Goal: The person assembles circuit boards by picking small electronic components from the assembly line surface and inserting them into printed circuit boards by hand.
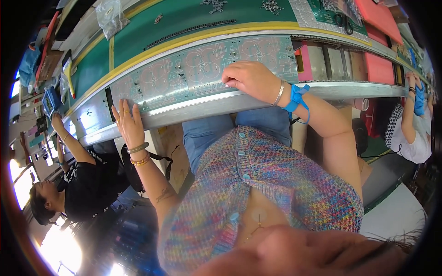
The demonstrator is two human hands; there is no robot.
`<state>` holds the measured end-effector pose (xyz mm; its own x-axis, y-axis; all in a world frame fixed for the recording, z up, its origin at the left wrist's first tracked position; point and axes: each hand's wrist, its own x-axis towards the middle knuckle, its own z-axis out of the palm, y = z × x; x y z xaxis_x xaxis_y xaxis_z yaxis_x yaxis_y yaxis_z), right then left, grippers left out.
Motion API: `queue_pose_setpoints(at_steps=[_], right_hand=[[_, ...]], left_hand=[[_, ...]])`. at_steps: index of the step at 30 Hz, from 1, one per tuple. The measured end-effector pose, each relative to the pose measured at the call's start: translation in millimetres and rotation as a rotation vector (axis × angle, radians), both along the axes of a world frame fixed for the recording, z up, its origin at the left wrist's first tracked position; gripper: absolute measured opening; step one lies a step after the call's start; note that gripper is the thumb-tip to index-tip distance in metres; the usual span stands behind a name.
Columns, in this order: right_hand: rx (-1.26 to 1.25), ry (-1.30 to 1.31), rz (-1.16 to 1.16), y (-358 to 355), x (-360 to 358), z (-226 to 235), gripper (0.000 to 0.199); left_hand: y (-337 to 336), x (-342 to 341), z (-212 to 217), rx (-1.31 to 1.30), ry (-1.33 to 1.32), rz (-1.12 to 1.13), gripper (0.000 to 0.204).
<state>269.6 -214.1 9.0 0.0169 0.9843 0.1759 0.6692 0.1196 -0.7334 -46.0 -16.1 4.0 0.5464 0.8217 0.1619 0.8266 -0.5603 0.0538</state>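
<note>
A long green circuit board [159, 97] with printed circle outlines lies on a metal rail track [198, 106] in front of me. Several small dark parts stand upright on it. At the board's left end rests my left hand [129, 123], its fingers stretched out and nothing in them. Over the right half of the board is my right hand [251, 79], with fingers curled and thumb and fingertips together. Whatever these fingertips may hold is hidden or too small to make out. A blue strap [297, 98] circles my right wrist.
Beyond the rail, a green work surface [138, 39] bears a row of black parts [189, 33], loose grey parts [214, 6], a clear plastic bag [110, 18] and scissors [344, 24]. Pink foam [379, 69] lies right. Co-workers sit left [92, 184] and right [410, 133].
</note>
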Motion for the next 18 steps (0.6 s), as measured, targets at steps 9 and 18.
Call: queue_pose_setpoints(at_steps=[9,18], right_hand=[[0.03,-0.038,-0.012,-3.7,-4.2,-1.5,0.009],[0.068,-0.076,0.043,-1.5,-7.3,-4.9,0.007]], left_hand=[[-9.6,8.9,0.8,-0.018,0.015,0.016,0.045],[-11.4,10.7,1.0,0.014,0.04,0.014,0.046]])
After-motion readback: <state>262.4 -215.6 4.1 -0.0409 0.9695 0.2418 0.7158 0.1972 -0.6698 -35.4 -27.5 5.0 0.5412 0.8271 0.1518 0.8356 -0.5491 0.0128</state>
